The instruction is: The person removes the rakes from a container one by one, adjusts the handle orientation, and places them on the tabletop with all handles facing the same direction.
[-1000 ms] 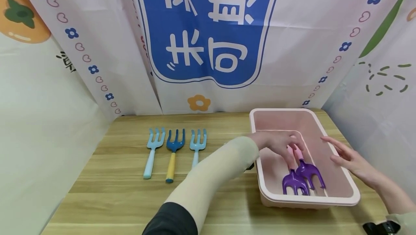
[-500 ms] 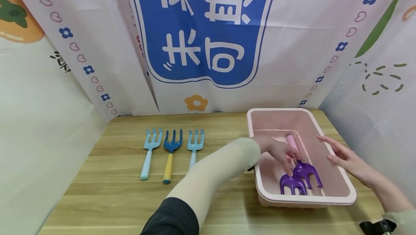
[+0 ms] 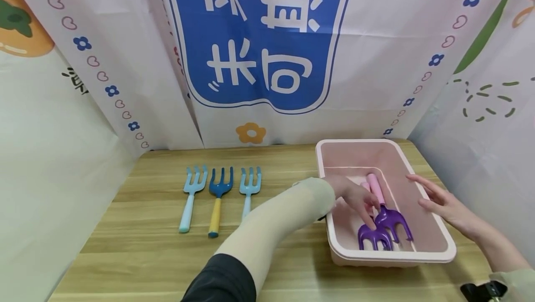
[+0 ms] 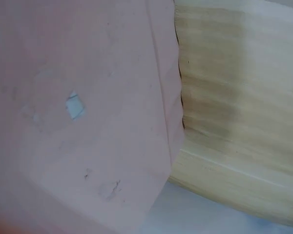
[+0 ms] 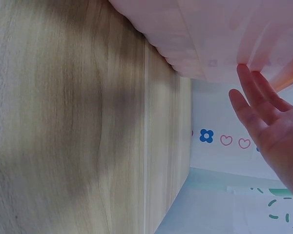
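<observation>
My left hand [image 3: 360,199] reaches over the left rim into a pink plastic bin [image 3: 426,256]. Its fingers and thumb point down over the neck of a purple hand fork [image 3: 375,237], whose pink handle is mostly hidden beneath the hand; I cannot tell whether they grip it. Right beside lies a second purple hand fork [image 3: 393,218], its pink handle in plain sight. My right hand [image 3: 445,202] rests at the bin's right rim with fingers spread. In the right wrist view, that right hand [image 5: 268,117] has its fingertips at the bin's outer wall.
Three more hand forks lie in a row left of the bin: a light blue fork [image 3: 192,197], a dark blue fork with yellow handle [image 3: 218,200], and another light blue fork [image 3: 250,188], its handle end behind my left arm. Printed cloth [image 3: 363,83] hangs around the wooden table [image 3: 138,255].
My left hand has moved from the fork handles down toward the front fork's neck, uncovering the rear fork's handle. The right hand stays at the rim; the view shifts slightly.
</observation>
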The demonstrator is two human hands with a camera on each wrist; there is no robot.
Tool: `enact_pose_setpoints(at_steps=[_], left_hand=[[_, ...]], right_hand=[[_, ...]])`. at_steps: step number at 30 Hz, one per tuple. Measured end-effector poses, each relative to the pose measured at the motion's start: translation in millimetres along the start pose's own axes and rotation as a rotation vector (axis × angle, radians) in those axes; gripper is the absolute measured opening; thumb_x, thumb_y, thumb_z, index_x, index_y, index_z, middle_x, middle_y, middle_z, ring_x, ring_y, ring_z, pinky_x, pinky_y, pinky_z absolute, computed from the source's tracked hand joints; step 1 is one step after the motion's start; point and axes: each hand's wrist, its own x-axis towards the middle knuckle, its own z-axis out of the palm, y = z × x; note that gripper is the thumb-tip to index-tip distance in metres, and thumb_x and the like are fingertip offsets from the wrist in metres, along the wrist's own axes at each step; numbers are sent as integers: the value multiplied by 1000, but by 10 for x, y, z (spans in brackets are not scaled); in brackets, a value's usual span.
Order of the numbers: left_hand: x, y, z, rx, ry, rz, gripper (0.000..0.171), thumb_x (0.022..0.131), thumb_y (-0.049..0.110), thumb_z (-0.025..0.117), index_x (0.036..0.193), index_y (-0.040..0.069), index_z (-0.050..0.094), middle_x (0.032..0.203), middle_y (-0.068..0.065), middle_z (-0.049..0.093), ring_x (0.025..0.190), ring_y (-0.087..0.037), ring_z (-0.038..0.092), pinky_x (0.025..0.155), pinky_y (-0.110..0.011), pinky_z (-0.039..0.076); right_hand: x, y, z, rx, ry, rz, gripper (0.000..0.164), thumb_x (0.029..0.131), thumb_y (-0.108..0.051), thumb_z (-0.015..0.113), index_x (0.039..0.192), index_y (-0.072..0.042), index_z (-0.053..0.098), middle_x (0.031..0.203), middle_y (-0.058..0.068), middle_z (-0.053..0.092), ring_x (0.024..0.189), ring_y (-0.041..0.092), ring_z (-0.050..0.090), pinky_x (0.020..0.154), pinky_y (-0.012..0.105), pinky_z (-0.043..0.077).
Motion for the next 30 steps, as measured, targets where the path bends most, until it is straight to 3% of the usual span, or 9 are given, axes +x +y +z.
enact_pose_setpoints(at_steps=[6, 11, 17, 20, 24, 27, 30], left_hand=[[-90, -19, -26, -22, 44, -28, 55, 87, 38, 74, 134, 14, 58, 125, 5, 56, 105, -1, 49, 85, -8, 34], [-168, -16, -51, 46, 60, -137, 45, 85, 46, 73, 120, 17, 64, 109, 7, 59, 93, -2, 51, 78, -12, 38], [-234, 0, -40, 92, 11, -291, 41, 82, 56, 71, 106, 23, 66, 95, 8, 57, 87, -5, 50, 73, -18, 38], [-272, -1, -42, 151, 0, -354, 47, 79, 62, 69, 107, 24, 67, 93, 9, 60, 85, -5, 51, 71, -19, 39], [-306, 2, -52, 298, -24, -408, 57, 77, 73, 62, 105, 24, 69, 87, 9, 60, 80, -6, 51, 68, -20, 40], [-333, 21, -77, 383, -61, -438, 62, 76, 79, 57, 94, 21, 68, 78, 8, 56, 73, -8, 50, 64, -22, 39], [-359, 54, -108, 400, -91, -461, 63, 76, 80, 55, 80, 17, 59, 68, 7, 49, 65, -7, 47, 59, -22, 38]], right_hand=[[2, 4, 3, 28, -5, -21, 63, 99, 6, 44, 153, -22, 30, 146, -24, 33, 112, -7, 43, 75, 21, 46], [5, 10, -2, 46, -1, -32, 64, 98, 6, 43, 153, -24, 30, 150, -15, 33, 115, -8, 42, 76, 20, 45], [17, 4, -5, 59, -5, -39, 63, 98, 8, 43, 153, -20, 30, 146, -22, 34, 108, -4, 45, 72, 22, 45], [18, -5, -4, 61, -6, -43, 61, 98, 8, 43, 153, -16, 30, 144, -26, 34, 105, -3, 46, 72, 22, 46], [16, -13, -2, 64, -3, -49, 59, 98, 7, 43, 152, -12, 30, 142, -25, 37, 94, 1, 49, 70, 22, 45], [14, -8, -2, 65, 2, -51, 60, 98, 8, 44, 152, -12, 30, 142, -24, 37, 94, 1, 49, 70, 22, 45], [12, 3, -4, 67, 3, -49, 62, 98, 8, 44, 153, -17, 31, 145, -22, 36, 105, -3, 46, 73, 20, 45]])
